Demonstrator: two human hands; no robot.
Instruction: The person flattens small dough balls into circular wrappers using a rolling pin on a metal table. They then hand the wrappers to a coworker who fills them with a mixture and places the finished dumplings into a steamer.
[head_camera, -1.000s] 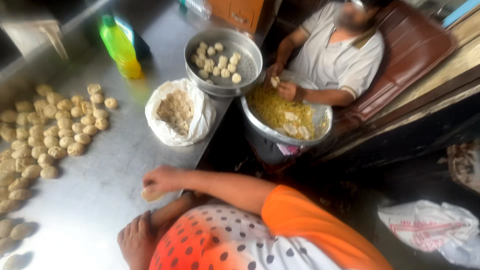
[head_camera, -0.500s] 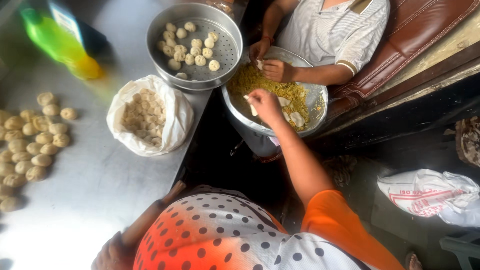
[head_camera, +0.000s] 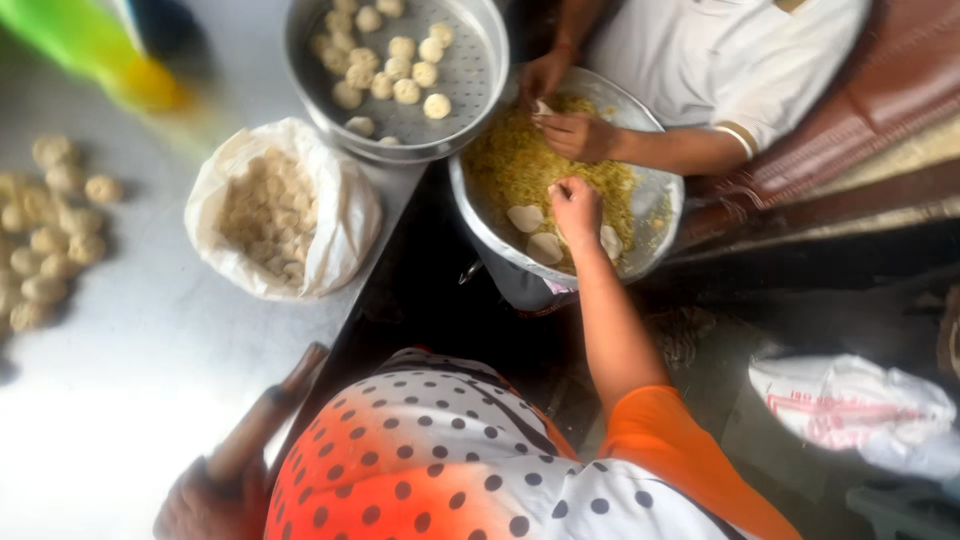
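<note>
Going from the white bag (head_camera: 285, 210), which sat left of the filling bowl (head_camera: 660, 215): lots of dough balls (head_camera: 55, 235) already waited further left, a perforated tray (head_camera: 480, 40) above held some. Left hand (head_camera: 205, 505) was cut off, fingers unclear. Right hand (head_camera: 577, 205) pinched yellow filling (head_camera: 510, 165) inside the bowl; flat wrappers (head_camera: 526, 217) remained unfilled.

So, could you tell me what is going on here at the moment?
The right hand reaches into a metal bowl of yellow filling, fingers closed over it beside flat dough discs. The left hand rests low on the table. Another person's hands work over the same bowl. Dough balls lie in a steamer tray.
</note>
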